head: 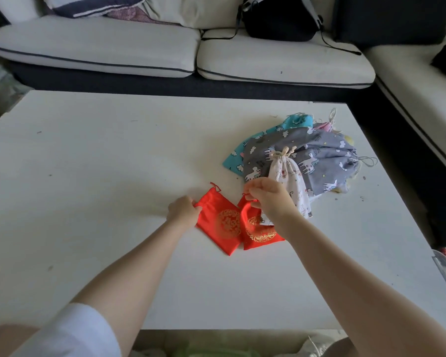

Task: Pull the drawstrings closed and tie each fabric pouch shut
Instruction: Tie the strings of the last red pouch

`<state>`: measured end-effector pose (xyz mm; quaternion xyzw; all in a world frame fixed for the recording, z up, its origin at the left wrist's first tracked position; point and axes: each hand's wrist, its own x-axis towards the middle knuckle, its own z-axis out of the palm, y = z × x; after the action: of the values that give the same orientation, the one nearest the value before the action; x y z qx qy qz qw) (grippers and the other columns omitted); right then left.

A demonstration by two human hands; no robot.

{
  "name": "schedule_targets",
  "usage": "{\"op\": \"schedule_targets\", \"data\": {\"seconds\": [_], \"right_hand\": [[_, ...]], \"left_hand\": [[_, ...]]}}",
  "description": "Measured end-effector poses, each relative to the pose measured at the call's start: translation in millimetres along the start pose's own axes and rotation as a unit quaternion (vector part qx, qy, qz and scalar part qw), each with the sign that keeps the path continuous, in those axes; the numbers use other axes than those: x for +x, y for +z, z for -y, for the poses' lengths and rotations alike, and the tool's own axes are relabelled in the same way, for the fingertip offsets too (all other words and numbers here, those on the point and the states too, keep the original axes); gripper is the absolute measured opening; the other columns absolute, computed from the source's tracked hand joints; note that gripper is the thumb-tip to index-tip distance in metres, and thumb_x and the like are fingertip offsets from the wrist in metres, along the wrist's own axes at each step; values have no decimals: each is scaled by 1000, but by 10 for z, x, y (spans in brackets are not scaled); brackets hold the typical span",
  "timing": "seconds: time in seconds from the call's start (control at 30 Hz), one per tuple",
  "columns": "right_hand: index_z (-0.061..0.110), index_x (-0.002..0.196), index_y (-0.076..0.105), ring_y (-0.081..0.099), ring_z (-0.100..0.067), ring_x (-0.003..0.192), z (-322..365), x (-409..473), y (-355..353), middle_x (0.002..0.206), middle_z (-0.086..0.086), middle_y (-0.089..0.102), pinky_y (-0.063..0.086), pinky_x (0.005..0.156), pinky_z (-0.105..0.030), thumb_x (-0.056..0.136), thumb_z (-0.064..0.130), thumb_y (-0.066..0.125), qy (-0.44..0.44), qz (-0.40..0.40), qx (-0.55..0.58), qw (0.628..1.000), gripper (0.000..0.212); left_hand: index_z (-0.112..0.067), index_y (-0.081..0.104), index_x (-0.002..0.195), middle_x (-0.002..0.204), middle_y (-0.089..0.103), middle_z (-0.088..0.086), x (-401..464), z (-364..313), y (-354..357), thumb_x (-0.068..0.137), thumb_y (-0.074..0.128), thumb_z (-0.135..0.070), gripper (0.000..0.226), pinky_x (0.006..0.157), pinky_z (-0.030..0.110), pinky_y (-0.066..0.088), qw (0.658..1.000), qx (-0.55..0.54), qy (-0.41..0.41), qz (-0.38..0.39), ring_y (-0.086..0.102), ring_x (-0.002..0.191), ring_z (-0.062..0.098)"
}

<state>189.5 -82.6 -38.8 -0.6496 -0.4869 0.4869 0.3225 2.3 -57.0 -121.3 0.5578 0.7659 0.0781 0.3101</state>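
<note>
Two red satin pouches with gold emblems lie on the white table (113, 163). My left hand (182, 211) grips the left edge of the left red pouch (220, 222), whose red drawstring (215, 187) trails out at its top. My right hand (269, 198) pinches the red drawstring at the mouth of the right red pouch (259, 234), which stands open. Behind my right hand lies a small white printed pouch (290, 181), its neck tied with cream cord.
A heap of larger pouches sits at the back right: a grey unicorn-print one (317, 155) on a teal one (258, 140). A cream sofa (101, 47) with a black backpack (281, 19) runs behind the table. The table's right edge (422, 238) is close.
</note>
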Motion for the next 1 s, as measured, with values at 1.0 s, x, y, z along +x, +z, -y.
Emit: {"op": "schedule_targets", "data": {"seconds": [1.0], "right_hand": [[15,75,61,52,-12,66,472,-735,-34,71,-1,59,41,59,-22,96,19,47,-24,-7,316,948,25]], "left_hand": [[-14,55,90,65,57,-4,-1183,-397,-1086,85,64,-33,21,51,24,39,963,-37,266,-12,54,55,12]]}}
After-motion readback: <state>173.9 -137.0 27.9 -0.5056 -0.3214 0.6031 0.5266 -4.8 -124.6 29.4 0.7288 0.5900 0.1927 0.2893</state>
